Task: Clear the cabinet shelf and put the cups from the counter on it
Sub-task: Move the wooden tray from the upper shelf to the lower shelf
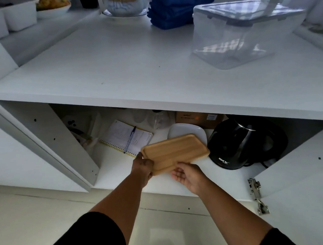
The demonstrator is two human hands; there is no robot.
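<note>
Below the white counter (136, 68) the cabinet stands open, and its white shelf (114, 169) holds several things. A light wooden tray (174, 151) is lifted just above the shelf front. My left hand (143, 166) grips its left end. My right hand (186, 173) is under its near edge, palm up, fingers touching the underside. Behind the tray lies a white plate (186, 130). A black electric kettle (243, 141) stands on the right of the shelf. A spiral notebook (121, 136) with a pen (130, 138) lies on the left. Clear glasses (153, 117) stand at the back.
A brown cardboard box (199, 118) sits at the back of the shelf. On the counter are a clear lidded plastic container (242, 37), a blue folded cloth (171, 10), a glass bowl (123, 6) and white bins (16, 15). Cabinet doors (296, 181) hang open on both sides.
</note>
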